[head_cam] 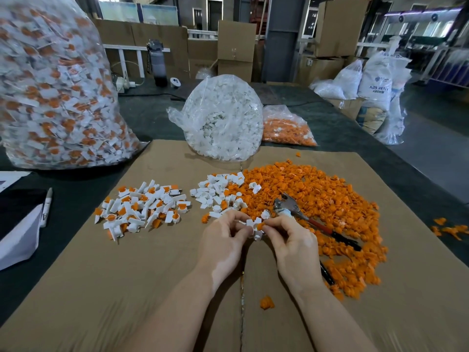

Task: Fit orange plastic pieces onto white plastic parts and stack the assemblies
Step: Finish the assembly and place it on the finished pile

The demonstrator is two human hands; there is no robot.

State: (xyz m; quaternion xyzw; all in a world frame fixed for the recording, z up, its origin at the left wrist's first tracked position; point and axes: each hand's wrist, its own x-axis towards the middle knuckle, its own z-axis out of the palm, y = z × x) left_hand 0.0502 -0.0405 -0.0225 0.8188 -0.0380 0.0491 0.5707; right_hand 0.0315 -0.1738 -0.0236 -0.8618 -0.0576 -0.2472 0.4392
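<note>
Fitting station: white parts (255, 226) are pinched by the left hand (223, 240); one orange piece (261, 226) is pinched against them by the right hand (291, 240).
Three bags: assemblies bag (55, 85), white bag (224, 120), orange bag (286, 127). Three heaps on cardboard (127, 288): assembled heap (142, 209), white heap (218, 191), orange heap (317, 199). One pair of pliers (304, 217) is laid on the last heap.

Orange pieces (317, 199), white parts (215, 191), brown cardboard (127, 288)
</note>
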